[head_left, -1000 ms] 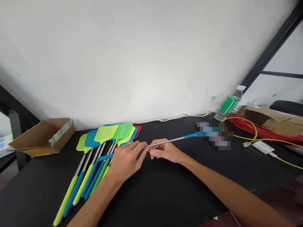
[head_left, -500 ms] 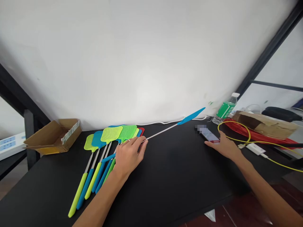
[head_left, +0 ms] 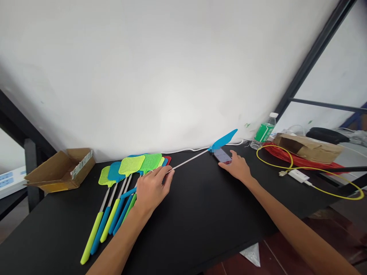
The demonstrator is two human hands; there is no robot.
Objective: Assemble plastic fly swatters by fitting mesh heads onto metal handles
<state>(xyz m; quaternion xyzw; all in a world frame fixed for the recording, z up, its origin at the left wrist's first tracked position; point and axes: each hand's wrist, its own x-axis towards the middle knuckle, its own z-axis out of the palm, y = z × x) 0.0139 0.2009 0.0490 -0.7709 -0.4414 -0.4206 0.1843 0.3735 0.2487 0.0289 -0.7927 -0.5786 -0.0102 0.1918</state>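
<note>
My left hand is closed around the thin metal shaft of a blue fly swatter, whose blue head is seen nearly edge-on, pointing right. The swatter's blue handle sticks out to the left of the hand. My right hand has its thumb and fingers on either side of the near end of a smartphone with a lit screen. The phone's far end is close to the swatter head; part of it is blurred. Left of my left hand lie several fly swatters in yellow-green, blue, green and red, overlapping with their heads toward the wall.
An open cardboard box sits at the left by the wall. On the right stand a bottle with a green label, a torn cardboard piece, a red bundle, a yellow cable and a white adapter on the black table.
My right hand has carried the phone leftward, close to the blue swatter's head. My left hand keeps its grip on the shaft. The view has shifted slightly to the right.
</note>
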